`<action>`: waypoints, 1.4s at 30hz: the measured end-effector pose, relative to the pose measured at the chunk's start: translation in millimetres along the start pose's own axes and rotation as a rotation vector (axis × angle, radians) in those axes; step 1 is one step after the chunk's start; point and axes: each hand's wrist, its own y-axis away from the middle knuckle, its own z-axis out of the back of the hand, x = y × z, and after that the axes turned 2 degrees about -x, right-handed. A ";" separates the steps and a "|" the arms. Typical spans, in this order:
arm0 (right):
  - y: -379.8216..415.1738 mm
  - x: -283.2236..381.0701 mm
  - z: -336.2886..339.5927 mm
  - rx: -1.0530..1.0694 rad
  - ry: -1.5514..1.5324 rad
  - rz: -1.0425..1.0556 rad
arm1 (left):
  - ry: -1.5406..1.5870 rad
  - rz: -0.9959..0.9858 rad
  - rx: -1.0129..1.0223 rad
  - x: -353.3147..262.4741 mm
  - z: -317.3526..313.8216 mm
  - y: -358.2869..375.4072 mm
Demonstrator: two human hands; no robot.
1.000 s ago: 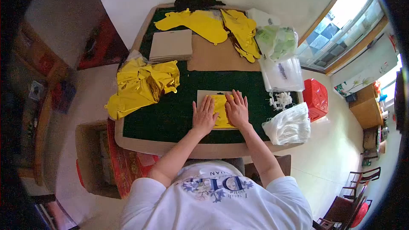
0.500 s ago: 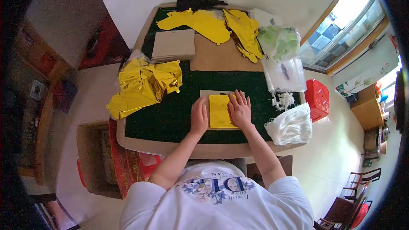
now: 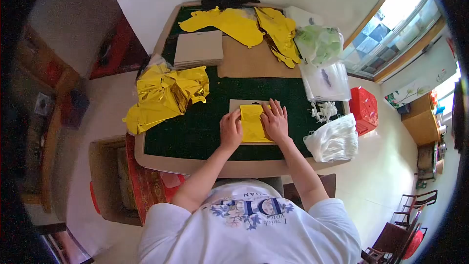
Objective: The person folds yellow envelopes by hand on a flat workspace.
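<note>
In front of me a folded yellow foil balloon [image 3: 253,124] lies flat on a beige cardboard backing card [image 3: 235,103], whose dark slot shows at the top. My left hand [image 3: 231,128] is at the balloon's left edge with fingers curled together; their tips seem to pinch that edge. Spread over the right side of the foil, my right hand [image 3: 276,121] rests with fingers stretched out and hides part of the card. To the left lies a crumpled pile of shiny gold foil balloons [image 3: 168,95].
Behind are a stack of beige cards [image 3: 199,48], flat yellow foil balloons [image 3: 227,23] and a brown cardboard sheet [image 3: 244,63]. Clear plastic bags [image 3: 326,82], small white pieces [image 3: 324,111] and a white string bundle [image 3: 332,139] lie right. A red stool [image 3: 363,110] stands beside the table.
My left hand's fingers have curled in and its tips have moved onto the foil's left edge. My right hand stays spread on the foil. The view has shifted slightly.
</note>
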 end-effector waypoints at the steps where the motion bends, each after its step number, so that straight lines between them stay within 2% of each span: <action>1: 0.2 -0.1 -0.6 0.007 -0.006 -0.001 | 0.004 -0.001 0.006 3.1 -0.8 -0.5; 3: 0.2 -0.3 -1.1 0.009 -0.011 -0.002 | 0.055 0.126 0.030 11.6 -2.7 -9.4; 4: 0.4 0.1 -1.9 -0.001 0.009 -0.001 | 0.011 0.300 0.062 5.8 0.7 -19.2; 5: 0.9 0.4 -1.9 -0.011 0.030 0.002 | 0.011 0.303 0.064 1.0 5.2 -30.8; 7: 2.4 -0.3 -3.4 -0.010 0.030 0.005 | 0.159 0.552 0.184 -9.6 17.3 -55.5; 12: 1.4 -2.2 -4.8 -0.008 0.053 0.012 | 0.004 0.485 0.198 15.8 -5.7 -73.0; 14: 1.6 -0.6 -3.0 -0.029 0.018 0.012 | -0.091 0.574 0.375 4.8 0.3 -83.0; 17: 1.4 0.6 -0.3 -0.033 0.013 0.011 | -0.092 0.584 0.474 3.7 -0.2 -89.8; 27: -0.1 -1.6 -4.0 -0.028 0.012 0.000 | 0.038 0.549 0.381 3.9 0.6 -89.7; 30: 0.0 -1.0 -3.8 -0.024 -0.008 -0.008 | 0.034 0.636 0.391 1.3 0.1 -91.0; 32: 0.3 -1.9 -5.7 -0.029 0.005 -0.003 | 0.132 0.775 0.381 -2.0 1.3 -91.1; 35: 0.2 1.1 -0.7 0.019 0.034 -0.018 | 0.047 0.709 0.366 -9.2 3.4 -93.0; 38: 0.1 -0.7 -3.7 -0.025 0.010 0.000 | 0.111 0.686 0.327 13.5 -16.2 -86.1; 42: 0.0 1.9 1.8 -0.005 -0.020 -0.012 | 0.070 0.602 0.294 8.8 -13.1 -75.0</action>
